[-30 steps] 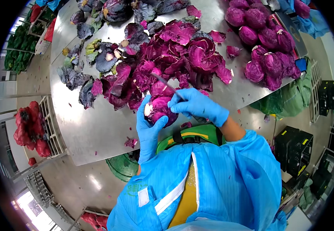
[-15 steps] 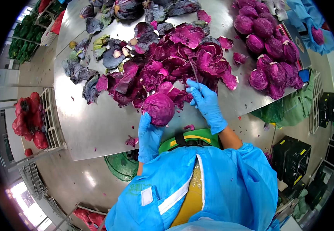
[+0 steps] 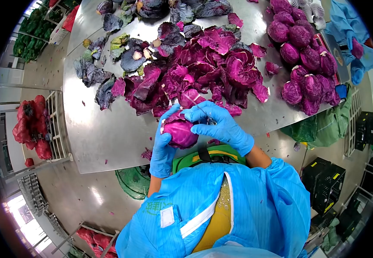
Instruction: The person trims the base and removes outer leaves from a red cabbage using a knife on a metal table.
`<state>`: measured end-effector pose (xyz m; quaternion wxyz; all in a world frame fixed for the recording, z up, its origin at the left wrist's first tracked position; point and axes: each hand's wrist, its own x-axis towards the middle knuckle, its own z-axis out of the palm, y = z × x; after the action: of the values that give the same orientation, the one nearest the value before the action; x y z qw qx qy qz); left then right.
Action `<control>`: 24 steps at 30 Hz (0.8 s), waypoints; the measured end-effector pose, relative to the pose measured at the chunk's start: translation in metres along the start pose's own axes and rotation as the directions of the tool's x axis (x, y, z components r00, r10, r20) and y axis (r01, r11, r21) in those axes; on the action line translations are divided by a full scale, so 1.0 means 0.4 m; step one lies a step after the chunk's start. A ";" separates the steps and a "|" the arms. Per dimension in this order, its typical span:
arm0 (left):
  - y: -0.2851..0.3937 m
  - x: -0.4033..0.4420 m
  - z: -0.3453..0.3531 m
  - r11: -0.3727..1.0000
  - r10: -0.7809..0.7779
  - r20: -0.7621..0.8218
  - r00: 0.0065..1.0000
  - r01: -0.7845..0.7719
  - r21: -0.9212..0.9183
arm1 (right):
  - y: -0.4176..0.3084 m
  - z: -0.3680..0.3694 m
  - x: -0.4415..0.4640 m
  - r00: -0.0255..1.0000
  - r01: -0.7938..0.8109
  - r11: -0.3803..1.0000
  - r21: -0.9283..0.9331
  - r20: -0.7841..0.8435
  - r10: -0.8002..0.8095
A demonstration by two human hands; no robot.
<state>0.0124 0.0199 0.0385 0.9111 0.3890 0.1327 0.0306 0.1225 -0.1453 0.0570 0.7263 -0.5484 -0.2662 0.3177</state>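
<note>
A round red cabbage (image 3: 180, 132) is held just above the near edge of the steel table. My left hand (image 3: 163, 148), in a blue glove, is wrapped round its left side. From the right, my gloved right hand (image 3: 221, 125) reaches over the cabbage with its fingers at the upper leaves. That hand also grips a knife (image 3: 198, 106), whose thin blade points up and to the left; the handle is mostly hidden. Beyond both hands lies a heap of loose purple cabbage leaves (image 3: 203, 64).
Several trimmed red cabbages (image 3: 309, 60) are piled at the table's right. Darker outer leaves (image 3: 89, 74) lie at the left. A person in a blue gown (image 3: 350, 26) stands at the far right. Black crates (image 3: 322, 182) and red mesh sacks (image 3: 32, 127) stand beyond the table (image 3: 104, 148).
My right hand has moved left and down with the knife, from beside the heap onto the cabbage. The cabbage has turned in my left hand, and a leaf edge now stands up on top.
</note>
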 end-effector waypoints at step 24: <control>-0.049 -0.032 -0.081 0.888 -0.351 0.114 0.929 0.369 -0.276 | 0.031 -0.071 0.105 0.938 0.267 0.829 -0.492 0.331 -0.105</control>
<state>-0.0093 0.0271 0.0059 0.9520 0.2194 0.1684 -0.1314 0.1688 -0.1290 0.0392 0.5272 -0.6458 -0.4994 0.2357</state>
